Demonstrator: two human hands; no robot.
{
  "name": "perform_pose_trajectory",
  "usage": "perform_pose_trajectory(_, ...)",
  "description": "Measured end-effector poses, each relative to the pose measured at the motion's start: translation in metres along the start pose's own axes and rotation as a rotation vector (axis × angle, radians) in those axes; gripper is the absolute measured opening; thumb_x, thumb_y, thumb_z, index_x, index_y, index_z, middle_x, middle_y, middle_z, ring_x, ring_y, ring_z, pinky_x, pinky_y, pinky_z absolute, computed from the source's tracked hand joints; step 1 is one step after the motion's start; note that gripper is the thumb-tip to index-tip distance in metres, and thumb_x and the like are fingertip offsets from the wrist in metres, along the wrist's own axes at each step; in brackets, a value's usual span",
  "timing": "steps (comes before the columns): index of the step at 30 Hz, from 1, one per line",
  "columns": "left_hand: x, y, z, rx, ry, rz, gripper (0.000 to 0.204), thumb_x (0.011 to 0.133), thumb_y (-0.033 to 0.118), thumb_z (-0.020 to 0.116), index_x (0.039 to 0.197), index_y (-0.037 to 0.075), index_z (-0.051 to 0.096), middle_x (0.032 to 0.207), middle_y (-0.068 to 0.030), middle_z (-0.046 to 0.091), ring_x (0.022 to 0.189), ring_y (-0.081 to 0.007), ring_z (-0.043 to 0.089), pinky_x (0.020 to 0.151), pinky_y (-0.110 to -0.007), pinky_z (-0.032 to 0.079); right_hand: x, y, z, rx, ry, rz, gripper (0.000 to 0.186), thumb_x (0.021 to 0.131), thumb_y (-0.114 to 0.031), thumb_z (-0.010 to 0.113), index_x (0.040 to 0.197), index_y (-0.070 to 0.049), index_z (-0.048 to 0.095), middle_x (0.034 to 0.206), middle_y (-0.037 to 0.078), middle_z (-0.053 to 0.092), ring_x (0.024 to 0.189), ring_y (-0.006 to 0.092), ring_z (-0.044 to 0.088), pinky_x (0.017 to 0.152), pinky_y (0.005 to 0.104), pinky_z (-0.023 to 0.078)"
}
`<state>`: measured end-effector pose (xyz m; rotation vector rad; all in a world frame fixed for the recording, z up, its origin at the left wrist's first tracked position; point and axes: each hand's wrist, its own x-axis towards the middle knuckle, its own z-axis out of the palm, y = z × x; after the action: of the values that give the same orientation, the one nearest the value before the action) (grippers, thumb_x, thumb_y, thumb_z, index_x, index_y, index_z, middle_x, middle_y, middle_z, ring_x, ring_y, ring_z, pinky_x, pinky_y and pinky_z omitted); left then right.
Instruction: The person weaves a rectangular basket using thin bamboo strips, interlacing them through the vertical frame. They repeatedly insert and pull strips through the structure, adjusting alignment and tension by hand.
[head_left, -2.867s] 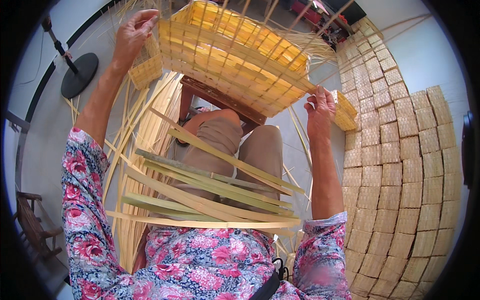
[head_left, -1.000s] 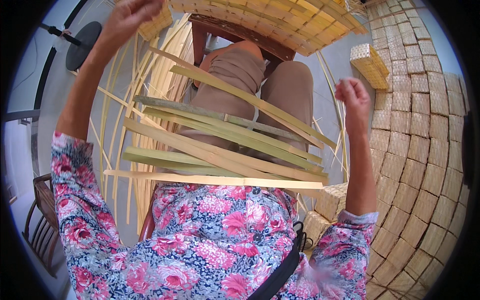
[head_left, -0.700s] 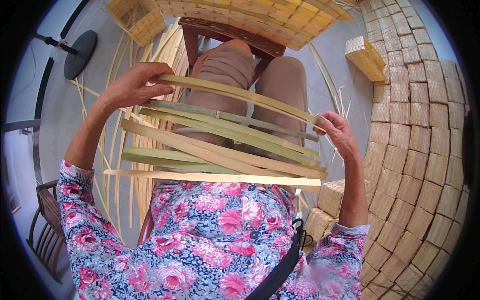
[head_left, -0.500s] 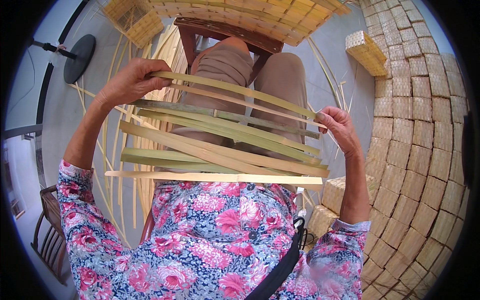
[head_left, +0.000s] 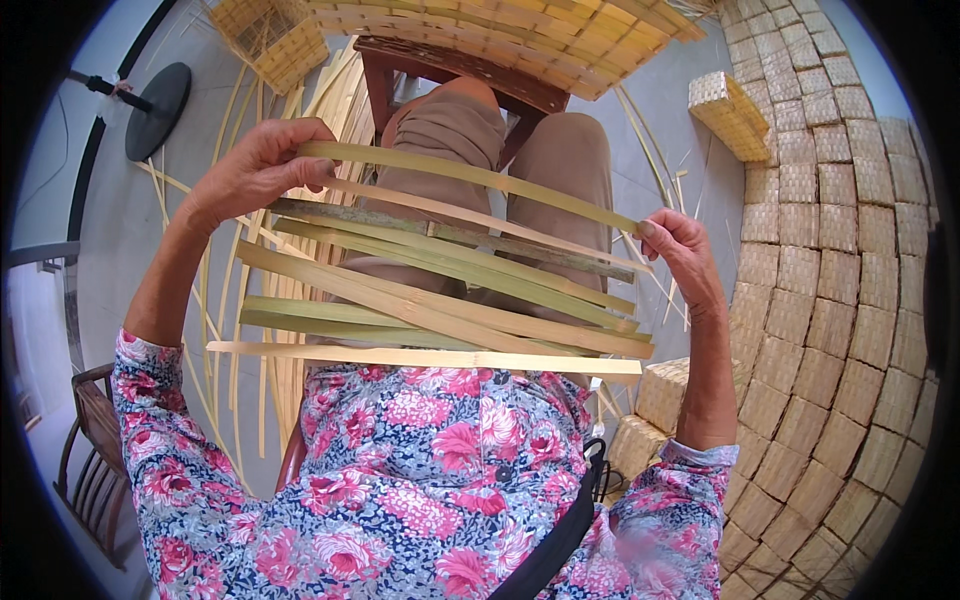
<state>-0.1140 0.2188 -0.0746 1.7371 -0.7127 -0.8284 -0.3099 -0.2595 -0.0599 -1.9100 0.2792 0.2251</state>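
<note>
Over my lap, a greenish-yellow bamboo strip (head_left: 500, 181) runs between both hands. My left hand (head_left: 262, 172) pinches its left end between thumb and fingers. My right hand (head_left: 686, 250) pinches its right end. A thinner pale strip (head_left: 430, 205) slants just below, its left end at my left fingers and its right end free below my right fingers. Nearer to me, several green and tan bamboo strips (head_left: 440, 259) lie across my thighs, with a darker greyish strip (head_left: 375, 216) among them. One pale strip (head_left: 420, 355) lies nearest my shirt.
Ahead, a large woven panel (head_left: 520, 35) rests on a dark red wooden stool (head_left: 465, 70). Woven baskets (head_left: 270, 50) stand at the far left, another (head_left: 730, 112) at the right. Stacked woven blocks (head_left: 820, 330) line the right side. Long strips lie on the left floor, near a chair (head_left: 95, 450).
The thin pale strip's right end has dropped away from my right fingers, which keep the upper strip's end. My left hand has shifted slightly left.
</note>
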Motion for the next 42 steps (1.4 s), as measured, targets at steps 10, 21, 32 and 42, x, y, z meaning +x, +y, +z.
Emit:
perform_pose_trajectory(10,-0.002,0.003,0.002,-0.016,-0.021,-0.041,0.027,0.101,0.023,0.064,0.112,-0.001,0.063,0.097,-0.0028,0.063,0.095,-0.0113,0.063,0.087,-0.028,0.052,0.003,0.006,0.001,0.000,0.007,0.033,0.023,0.100,-0.025,0.067,0.091,-0.004,0.069,0.074,-0.003,0.061,0.068,0.0057,0.054,0.064,0.0223,0.044)
perform_pose_trajectory(21,0.004,0.005,0.000,-0.033,-0.038,-0.046,0.031,0.098,0.026,0.069,0.112,-0.001,0.064,0.099,-0.0024,0.063,0.097,-0.0108,0.062,0.091,-0.028,0.051,0.000,0.006,0.002,0.020,0.014,0.074,0.019,0.099,-0.024,0.068,0.094,-0.006,0.069,0.074,-0.004,0.060,0.068,0.0048,0.053,0.063,0.0210,0.043)
perform_pose_trajectory(32,0.004,0.005,0.003,-0.032,-0.029,-0.080,0.034,0.099,0.030,0.068,0.113,0.000,0.064,0.099,-0.0029,0.065,0.096,-0.0104,0.062,0.090,-0.027,0.052,0.001,0.013,0.005,0.072,0.022,0.072,0.022,0.097,-0.028,0.071,0.092,-0.007,0.069,0.075,-0.006,0.057,0.070,0.0026,0.049,0.063,0.0188,0.040)
perform_pose_trajectory(42,-0.002,0.002,0.009,-0.075,0.029,-0.089,0.030,0.098,0.029,0.068,0.111,0.001,0.066,0.092,-0.0003,0.065,0.089,-0.0078,0.062,0.083,-0.025,0.052,0.004,0.010,0.007,0.078,0.019,0.074,0.022,0.097,-0.028,0.071,0.091,-0.007,0.069,0.075,-0.006,0.057,0.071,0.0026,0.049,0.065,0.0191,0.041)
